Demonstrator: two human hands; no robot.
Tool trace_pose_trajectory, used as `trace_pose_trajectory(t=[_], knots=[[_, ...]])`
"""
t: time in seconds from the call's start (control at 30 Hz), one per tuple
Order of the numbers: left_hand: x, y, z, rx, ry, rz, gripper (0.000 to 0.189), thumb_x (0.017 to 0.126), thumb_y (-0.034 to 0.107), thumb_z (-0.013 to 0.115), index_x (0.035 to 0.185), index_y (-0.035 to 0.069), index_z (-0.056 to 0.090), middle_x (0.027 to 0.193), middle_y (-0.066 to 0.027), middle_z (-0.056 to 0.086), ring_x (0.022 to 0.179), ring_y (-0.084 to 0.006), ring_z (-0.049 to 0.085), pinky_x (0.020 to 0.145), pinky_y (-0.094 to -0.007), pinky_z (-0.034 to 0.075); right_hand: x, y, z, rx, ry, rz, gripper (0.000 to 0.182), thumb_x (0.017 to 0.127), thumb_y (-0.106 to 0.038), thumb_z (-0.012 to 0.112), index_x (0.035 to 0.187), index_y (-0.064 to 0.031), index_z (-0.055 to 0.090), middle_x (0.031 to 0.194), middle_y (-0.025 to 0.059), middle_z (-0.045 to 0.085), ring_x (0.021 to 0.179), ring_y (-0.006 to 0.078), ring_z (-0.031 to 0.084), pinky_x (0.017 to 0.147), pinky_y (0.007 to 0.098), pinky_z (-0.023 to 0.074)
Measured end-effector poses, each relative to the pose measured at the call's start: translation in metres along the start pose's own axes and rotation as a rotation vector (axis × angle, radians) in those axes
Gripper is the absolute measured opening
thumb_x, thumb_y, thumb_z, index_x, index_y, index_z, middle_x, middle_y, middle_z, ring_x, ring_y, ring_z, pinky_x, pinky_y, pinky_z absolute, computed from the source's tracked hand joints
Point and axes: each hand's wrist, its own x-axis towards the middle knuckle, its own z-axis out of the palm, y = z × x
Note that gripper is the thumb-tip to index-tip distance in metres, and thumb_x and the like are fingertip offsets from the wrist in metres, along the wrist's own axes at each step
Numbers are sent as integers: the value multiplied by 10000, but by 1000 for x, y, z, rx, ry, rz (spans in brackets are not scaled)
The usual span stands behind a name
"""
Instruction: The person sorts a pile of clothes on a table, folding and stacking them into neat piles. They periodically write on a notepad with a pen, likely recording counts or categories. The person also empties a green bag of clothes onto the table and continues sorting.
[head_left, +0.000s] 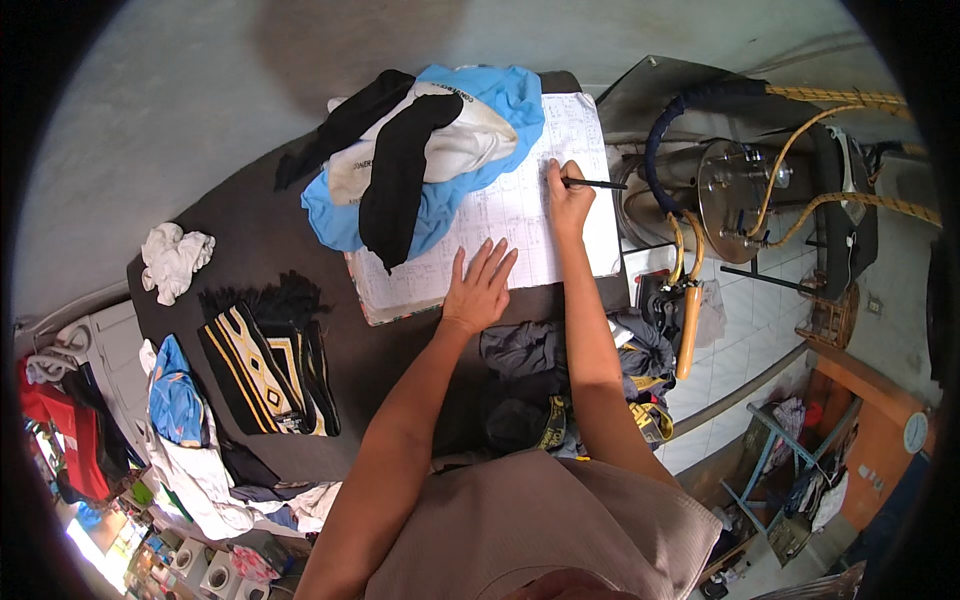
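Observation:
A large open ledger book with handwritten pages lies on the dark padded table. In my right hand is a black pen, held over the right page. My left hand rests flat with fingers spread at the book's near edge. Covering the far left part of the book is a bunched light-blue garment. On it lie white socks bearing lettering and a black sock. Another black sock sits beside them.
A folded black, white and yellow fringed textile and a crumpled white cloth lie at left. Dark garments are heaped under my right forearm. Beyond the table's right edge stand a metal boiler tank with hoses and a wooden-handled iron.

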Motion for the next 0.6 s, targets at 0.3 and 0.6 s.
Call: trace_pose_trajectory(t=[0.3, 0.6], knots=[[-1, 0, 1, 0, -22, -9, 601, 790, 224, 514, 1373, 155, 385, 1440, -54, 327, 1338, -232, 269, 1077, -531, 172, 0, 3, 2, 38, -15, -12, 359, 869, -84, 574, 603, -27, 339, 549, 17, 248, 559, 62, 258, 453, 268, 257], [-2, 1, 1, -2, -18, -7, 608, 782, 231, 513, 1373, 159, 388, 1442, -50, 327, 1339, -232, 268, 1076, -532, 168, -4, 6, 0, 102, 85, 43, 363, 876, -74, 563, 605, -31, 325, 547, -13, 264, 557, 54, 266, 455, 261, 244]])
